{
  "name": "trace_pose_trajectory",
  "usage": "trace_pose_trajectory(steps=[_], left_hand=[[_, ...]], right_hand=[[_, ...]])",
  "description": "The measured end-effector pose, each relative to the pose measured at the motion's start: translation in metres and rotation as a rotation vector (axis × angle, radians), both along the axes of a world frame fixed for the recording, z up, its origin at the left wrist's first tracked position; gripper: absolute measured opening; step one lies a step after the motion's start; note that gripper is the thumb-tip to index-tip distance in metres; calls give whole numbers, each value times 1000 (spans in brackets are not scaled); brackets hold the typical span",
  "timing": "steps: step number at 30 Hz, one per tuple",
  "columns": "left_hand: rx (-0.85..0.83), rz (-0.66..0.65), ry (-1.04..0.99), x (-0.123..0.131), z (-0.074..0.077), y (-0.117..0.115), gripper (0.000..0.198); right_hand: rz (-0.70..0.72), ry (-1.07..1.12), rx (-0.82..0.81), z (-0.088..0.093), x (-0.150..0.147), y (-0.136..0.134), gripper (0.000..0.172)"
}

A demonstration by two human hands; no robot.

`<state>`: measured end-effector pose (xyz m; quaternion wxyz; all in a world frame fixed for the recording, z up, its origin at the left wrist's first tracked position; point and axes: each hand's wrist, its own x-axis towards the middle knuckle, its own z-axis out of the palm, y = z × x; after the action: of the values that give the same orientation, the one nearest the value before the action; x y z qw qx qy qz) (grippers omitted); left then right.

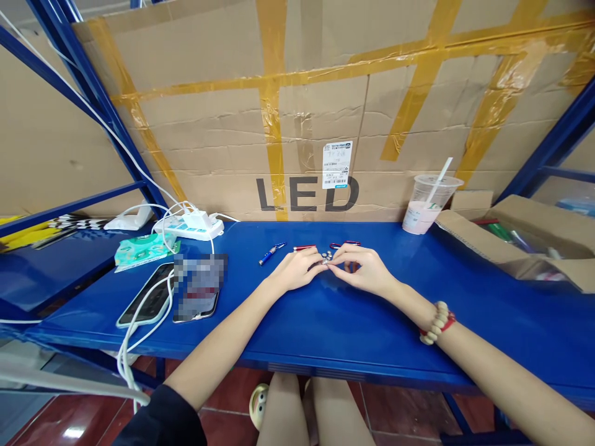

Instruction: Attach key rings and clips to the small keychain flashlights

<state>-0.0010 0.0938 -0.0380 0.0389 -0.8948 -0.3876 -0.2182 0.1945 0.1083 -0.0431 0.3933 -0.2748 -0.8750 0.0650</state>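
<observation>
My left hand [300, 271] rests low over the blue shelf, its thumb and fingers closed on small silvery pieces that look like button cells. Facing it, my right hand [365, 269] pinches at the same spot, fingertips almost meeting the left ones. Just beyond the fingertips lie several loose button cells [329, 254]. A slim blue penlight with a metal clip [272, 253] lies to the left of my left hand. Behind that hand is a red penlight [304, 248], partly covered. Another red one with a clip [344, 244] lies behind my right hand. Fingers hide most of the pinched pieces.
Two phones [147, 296] [201, 288] with white cables lie at left, near a green packet [142, 249] and a white power strip [198, 230]. A plastic cup with straw [423, 207] and an open cardboard box [534, 238] stand at right. A large carton [223, 148] backs the shelf [325, 328].
</observation>
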Motion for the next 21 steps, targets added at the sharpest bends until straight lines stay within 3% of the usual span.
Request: trace_pose_trajectory(steps=[5, 11, 14, 21], left_hand=[[39, 12, 5, -1, 0, 1, 32], [92, 171, -20, -3, 2, 2, 33], [98, 215, -23, -5, 2, 4, 32], [84, 129, -51, -7, 1, 4, 28]], right_hand=[[-38, -18, -10, 1, -1, -1, 21], [-222, -101, -45, 8, -3, -6, 21], [-244, -186, -61, 6, -2, -4, 21], [-251, -381, -176, -2, 1, 1, 31]])
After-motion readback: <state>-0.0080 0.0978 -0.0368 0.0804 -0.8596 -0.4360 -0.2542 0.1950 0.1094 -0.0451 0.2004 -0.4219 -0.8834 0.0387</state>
